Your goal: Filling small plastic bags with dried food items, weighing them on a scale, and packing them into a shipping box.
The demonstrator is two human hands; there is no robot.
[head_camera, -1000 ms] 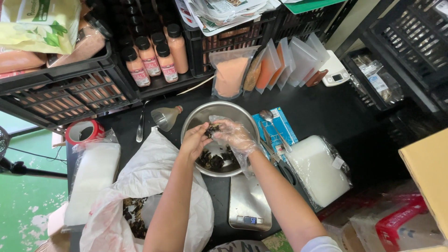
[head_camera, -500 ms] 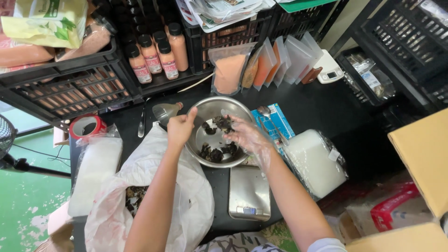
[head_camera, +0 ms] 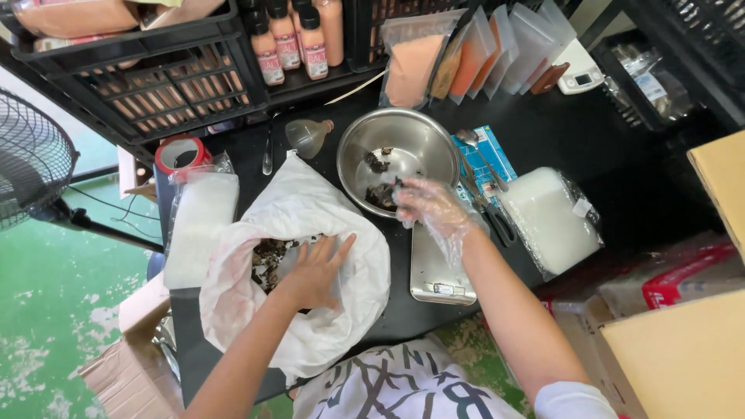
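The scene is viewed from a single head-worn camera, aimed steeply down at close range onto the table [head_camera: 590,147] and floor [head_camera: 46,310].

1. Left hand [head_camera: 313,271] lies flat, fingers spread, inside the white bag [head_camera: 303,225] on dark bits [head_camera: 269,256].
2. Gloved right hand [head_camera: 431,208] grips the rim of the steel bowl [head_camera: 411,140].
3. Scale [head_camera: 438,268] sits just below the bowl.

Packing workshop, stocked crates [head_camera: 140,85], scale [head_camera: 441,268]
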